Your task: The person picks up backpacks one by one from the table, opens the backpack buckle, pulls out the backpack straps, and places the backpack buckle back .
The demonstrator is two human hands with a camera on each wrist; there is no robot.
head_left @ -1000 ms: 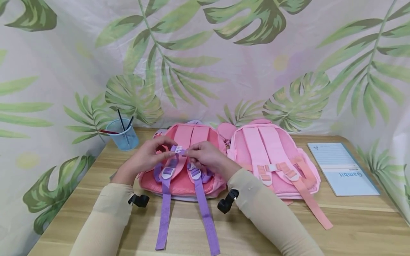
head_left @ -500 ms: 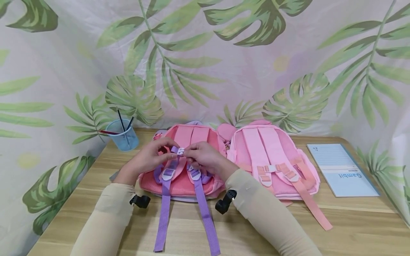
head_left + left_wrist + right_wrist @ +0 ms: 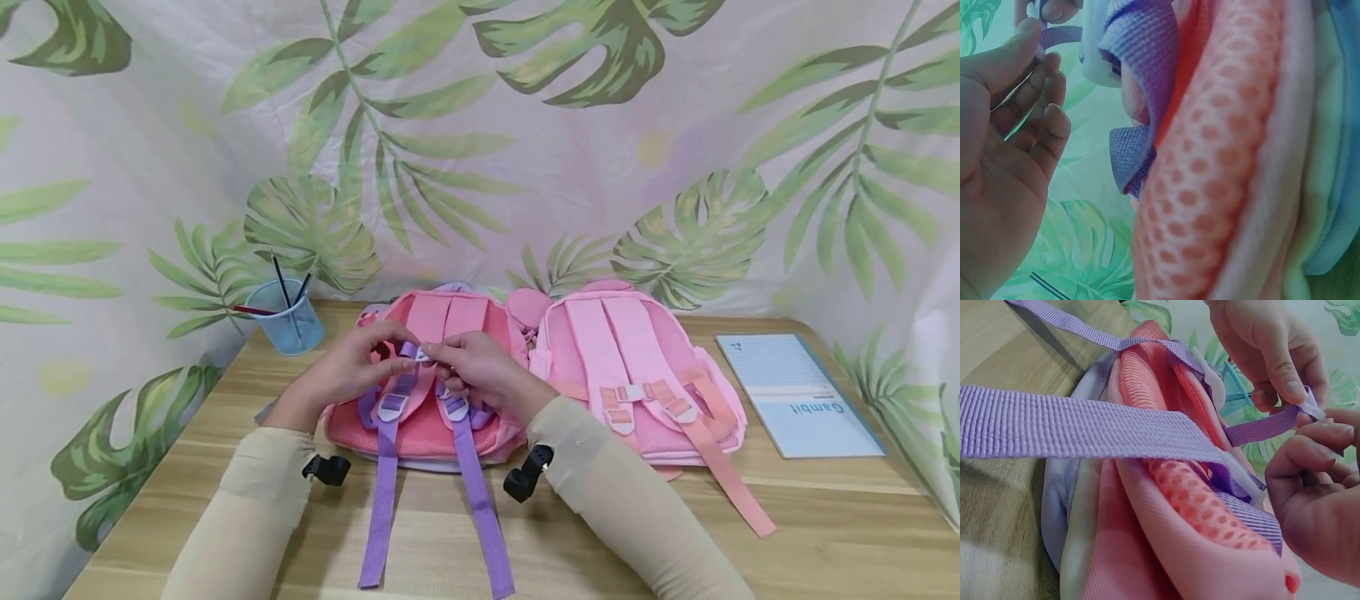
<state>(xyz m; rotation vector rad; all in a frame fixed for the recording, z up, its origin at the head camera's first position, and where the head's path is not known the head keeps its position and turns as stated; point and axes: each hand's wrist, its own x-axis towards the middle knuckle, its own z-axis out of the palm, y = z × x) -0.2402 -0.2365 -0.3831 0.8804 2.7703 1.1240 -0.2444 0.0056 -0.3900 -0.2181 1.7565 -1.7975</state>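
A coral-pink backpack (image 3: 435,446) lies back side up, with loose purple straps (image 3: 384,500) hanging toward me. Above it, a small white buckle (image 3: 422,356) on purple webbing is held between both hands. My left hand (image 3: 341,367) pinches the buckle's left side between thumb and fingers. From the other side, my right hand (image 3: 487,371) pinches it with thumb and forefinger. In the right wrist view, the fingertips of both hands meet at the white buckle (image 3: 1314,412), covering most of it. Whether its halves are joined I cannot tell.
A light-pink backpack (image 3: 558,358) with peach straps and a white chest buckle (image 3: 633,392) lies to the right. Beyond it is a blue-white notebook (image 3: 802,400). A blue mesh pen cup (image 3: 288,325) stands at the back left, near the leaf-print cloth (image 3: 562,167).
The right thumb and fingers have shifted slightly left onto the white buckle, which they now mostly cover. The left hand keeps nearly the same place. Both backpacks stay put.
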